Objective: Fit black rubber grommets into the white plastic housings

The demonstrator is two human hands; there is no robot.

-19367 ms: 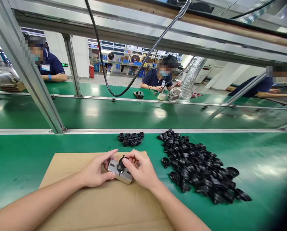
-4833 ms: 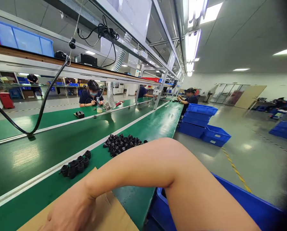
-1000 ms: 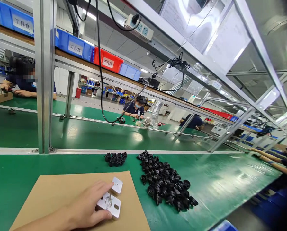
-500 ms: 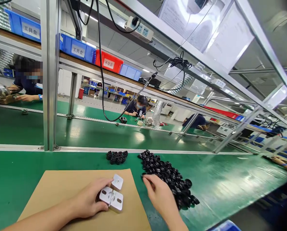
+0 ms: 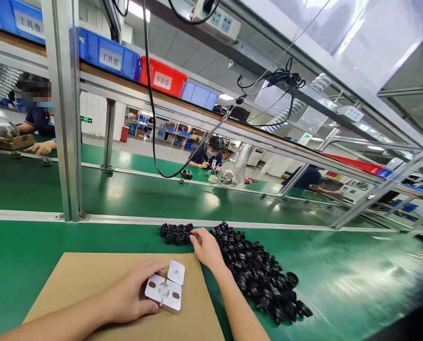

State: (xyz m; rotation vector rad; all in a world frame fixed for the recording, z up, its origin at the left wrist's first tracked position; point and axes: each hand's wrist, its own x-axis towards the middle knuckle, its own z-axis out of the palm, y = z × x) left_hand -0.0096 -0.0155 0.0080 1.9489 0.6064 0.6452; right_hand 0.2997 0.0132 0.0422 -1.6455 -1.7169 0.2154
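Observation:
My left hand (image 5: 135,291) is closed around the side of a silvery metal block (image 5: 164,292) with two oval slots and a round recess across a split. A smaller square metal plate (image 5: 176,272) with a tiny pin is set against the block's far edge. Both rest on a brown cardboard sheet (image 5: 79,274). Past the sheet's far right corner, my right hand (image 5: 206,248) pinches a small black round part at the right end of a small group of black parts (image 5: 175,234). The fingertips partly hide that part.
A large heap of black parts (image 5: 257,270) lies right of my right forearm on the green tabletop (image 5: 339,270). A metal post (image 5: 64,118) rises at the left. Blue bins and a red bin (image 5: 163,78) sit on the shelf above, with a cable (image 5: 150,109) hanging down. Co-workers sit beyond.
My right hand has moved from the heap's left edge, away and leftward, to the small group of parts. My left hand stays on the block. The view has shifted slightly.

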